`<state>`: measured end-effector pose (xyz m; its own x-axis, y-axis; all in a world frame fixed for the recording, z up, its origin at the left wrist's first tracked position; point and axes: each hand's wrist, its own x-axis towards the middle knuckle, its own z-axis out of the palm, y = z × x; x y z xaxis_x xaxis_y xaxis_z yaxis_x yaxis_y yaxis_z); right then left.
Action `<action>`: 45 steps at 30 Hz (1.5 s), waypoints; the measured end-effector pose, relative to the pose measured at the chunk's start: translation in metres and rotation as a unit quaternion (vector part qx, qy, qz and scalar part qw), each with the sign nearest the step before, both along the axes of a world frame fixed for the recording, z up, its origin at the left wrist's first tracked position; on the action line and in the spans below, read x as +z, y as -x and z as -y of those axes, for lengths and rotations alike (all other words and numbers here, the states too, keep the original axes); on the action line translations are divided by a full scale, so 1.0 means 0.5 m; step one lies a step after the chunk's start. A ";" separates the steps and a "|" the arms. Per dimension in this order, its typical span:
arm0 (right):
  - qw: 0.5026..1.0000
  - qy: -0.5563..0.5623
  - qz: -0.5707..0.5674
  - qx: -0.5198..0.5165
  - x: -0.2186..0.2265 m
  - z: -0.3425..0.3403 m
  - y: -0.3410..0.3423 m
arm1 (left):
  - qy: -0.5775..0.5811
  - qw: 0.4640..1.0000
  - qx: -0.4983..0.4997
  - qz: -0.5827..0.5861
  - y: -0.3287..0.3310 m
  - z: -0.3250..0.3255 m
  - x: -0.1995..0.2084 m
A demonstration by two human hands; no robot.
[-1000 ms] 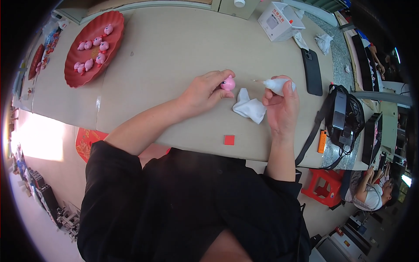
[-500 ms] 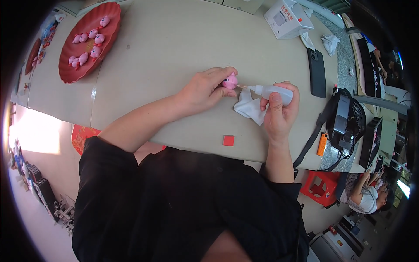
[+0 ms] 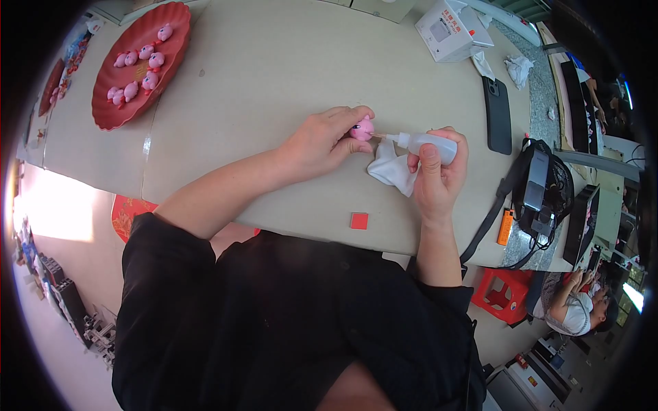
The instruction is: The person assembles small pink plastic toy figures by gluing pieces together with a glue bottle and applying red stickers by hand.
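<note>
My left hand [image 3: 317, 142] pinches the pink figurine [image 3: 364, 128] (likely light, stiff) at its sides; my right hand [image 3: 439, 186] encloses the soft-looking bottle [image 3: 445, 148]

A translucent squeeze bottle [image 3: 437, 143], tipped nearly level, points its thin nozzle [image 3: 382, 135] at a rounded pink figurine [image 3: 363, 129].

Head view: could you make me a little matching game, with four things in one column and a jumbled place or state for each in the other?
Things:
1. Bottle
2. Tray
3. Phone
4. Red square

Places or states:
A. Dark and oblong, below the white box in the picture
B. Near the table edge closest to the person's body
C. In the right hand
D. Bearing small pink figures

Right pairs: 1-C, 2-D, 3-A, 4-B
</note>
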<state>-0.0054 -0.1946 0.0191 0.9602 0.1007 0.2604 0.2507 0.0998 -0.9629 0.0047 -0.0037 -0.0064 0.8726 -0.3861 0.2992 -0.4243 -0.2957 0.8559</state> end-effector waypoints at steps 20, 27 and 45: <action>1.000 0.010 0.001 0.000 -0.001 0.002 -0.001 | -0.010 1.000 0.004 0.002 -0.001 0.000 0.001; 1.000 0.014 0.007 0.000 0.000 0.001 -0.001 | -0.006 1.000 0.004 -0.003 0.000 0.000 -0.001; 1.000 0.016 0.004 -0.001 -0.001 0.002 -0.002 | -0.013 1.000 0.000 -0.001 0.001 -0.002 0.001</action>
<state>-0.0045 -0.1954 0.0186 0.9583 0.1065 0.2651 0.2588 0.0689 -0.9635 0.0041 -0.0026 -0.0058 0.8736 -0.3935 0.2863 -0.4218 -0.3188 0.8488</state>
